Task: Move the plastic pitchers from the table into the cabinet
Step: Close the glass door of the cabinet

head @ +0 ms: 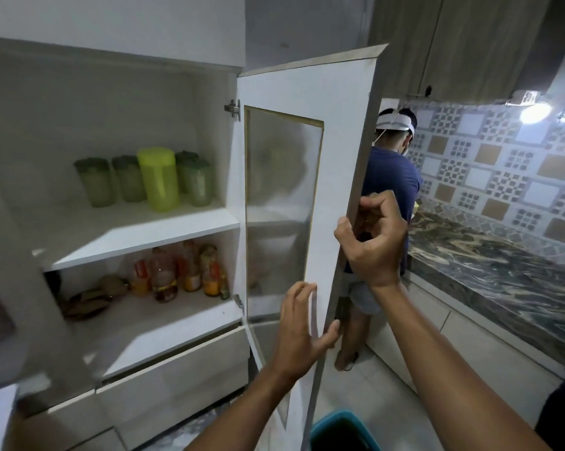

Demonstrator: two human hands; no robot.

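The white cabinet (pixel 137 229) stands open in front of me. On its upper shelf a bright yellow-green plastic pitcher (pixel 159 179) stands upright among several pale green pitchers with dark lids (pixel 95 183). The right cabinet door (pixel 336 131), with a frosted glass panel, is swung out towards me. My right hand (pixel 372 239) is closed around the door's outer edge at mid height. Lower down, my left hand (pixel 302 330) lies flat against the door's inner face, fingers spread, holding nothing.
The lower shelf holds several bottles (pixel 177 271) and some dark items at the left. Drawers (pixel 177 369) sit below. A person in a blue shirt (pixel 388 190) stands behind the door at a marble counter (pixel 489 265). A blue bin (pixel 343 431) is near my feet.
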